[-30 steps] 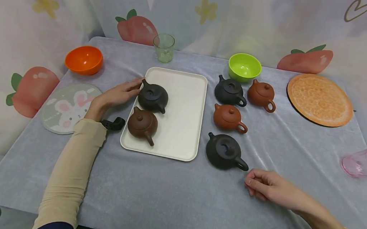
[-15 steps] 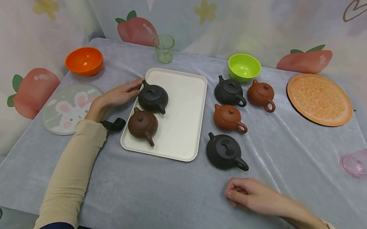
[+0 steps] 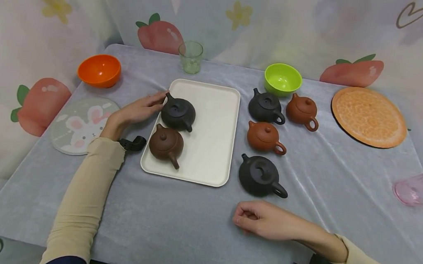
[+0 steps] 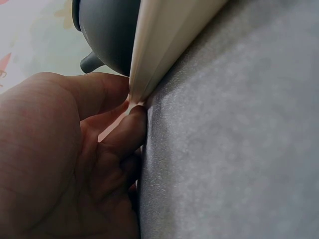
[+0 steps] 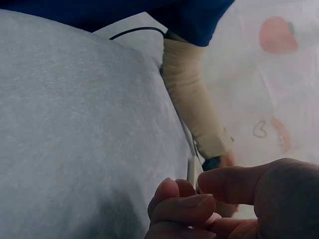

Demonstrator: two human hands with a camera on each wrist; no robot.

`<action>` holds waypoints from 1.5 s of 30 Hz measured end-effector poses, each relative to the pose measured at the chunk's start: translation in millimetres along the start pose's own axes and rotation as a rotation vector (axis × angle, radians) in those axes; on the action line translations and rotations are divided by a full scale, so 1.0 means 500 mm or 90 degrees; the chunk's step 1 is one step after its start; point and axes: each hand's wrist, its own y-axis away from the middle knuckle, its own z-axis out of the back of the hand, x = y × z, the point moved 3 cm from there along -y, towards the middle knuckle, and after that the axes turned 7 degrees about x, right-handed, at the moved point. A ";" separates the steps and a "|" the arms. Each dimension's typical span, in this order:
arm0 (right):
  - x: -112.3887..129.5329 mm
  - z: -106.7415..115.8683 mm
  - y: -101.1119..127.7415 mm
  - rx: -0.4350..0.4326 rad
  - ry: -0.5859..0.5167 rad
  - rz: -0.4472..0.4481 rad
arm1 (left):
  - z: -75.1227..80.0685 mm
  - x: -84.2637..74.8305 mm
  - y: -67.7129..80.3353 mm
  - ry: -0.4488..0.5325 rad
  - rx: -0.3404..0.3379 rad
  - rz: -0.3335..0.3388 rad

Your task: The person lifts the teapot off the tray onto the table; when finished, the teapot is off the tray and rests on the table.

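Observation:
At the left edge of a cream tray, my left hand pinches the rim. The left wrist view shows the thumb on the tray's wall and fingers low beside it. On the tray stand a black teapot, close to those fingers, and a dark brown teapot nearer the front. My right hand is over the cloth with loosely curled fingers and nothing in them. Just beyond it stands a larger black teapot.
Right of the tray are two reddish teapots and another black teapot. A green bowl, green glass and orange bowl line the back. A round orange mat, pink glass and rabbit mat lie at the sides.
My right hand has moved left across the front of the table, away from the large black teapot's handle. The left hand stays at the tray's edge, and the teapots have not moved.

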 end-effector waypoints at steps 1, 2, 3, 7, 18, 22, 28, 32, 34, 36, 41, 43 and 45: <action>0.003 -0.001 -0.007 0.003 0.005 0.000 | 0.000 0.000 -0.001 0.001 0.000 0.003; 0.005 -0.001 -0.014 0.005 0.011 0.000 | 0.000 0.001 -0.001 0.001 0.000 0.004; 0.007 -0.001 -0.020 0.008 0.013 -0.004 | 0.000 0.001 -0.001 0.002 0.000 0.006; 0.013 0.005 -0.041 0.012 0.022 -0.007 | -0.002 0.003 -0.003 -0.003 0.001 0.010; 0.038 0.042 -0.093 0.015 0.019 -0.030 | -0.002 0.004 0.003 -0.013 0.001 0.023; 0.043 0.052 -0.110 0.020 -0.004 -0.039 | -0.004 0.003 0.005 -0.012 0.001 0.019; 0.044 0.072 -0.131 0.012 -0.015 -0.070 | -0.003 0.004 0.000 -0.009 -0.004 0.022; 0.052 0.087 -0.144 0.009 -0.028 -0.082 | -0.001 0.004 -0.002 -0.009 -0.002 0.022; 0.057 0.094 -0.153 0.006 -0.040 -0.083 | 0.000 0.005 -0.001 -0.006 -0.001 0.025; 0.062 0.100 -0.163 0.005 -0.049 -0.085 | 0.000 0.006 0.000 -0.007 -0.001 0.023; 0.069 0.115 -0.186 0.000 -0.066 -0.100 | 0.000 0.007 0.000 -0.010 -0.002 0.012; 0.073 0.121 -0.194 -0.006 -0.069 -0.104 | 0.000 0.006 -0.001 -0.005 -0.003 0.014; 0.075 0.126 -0.204 -0.015 -0.067 -0.108 | 0.001 0.005 0.000 0.003 -0.003 0.019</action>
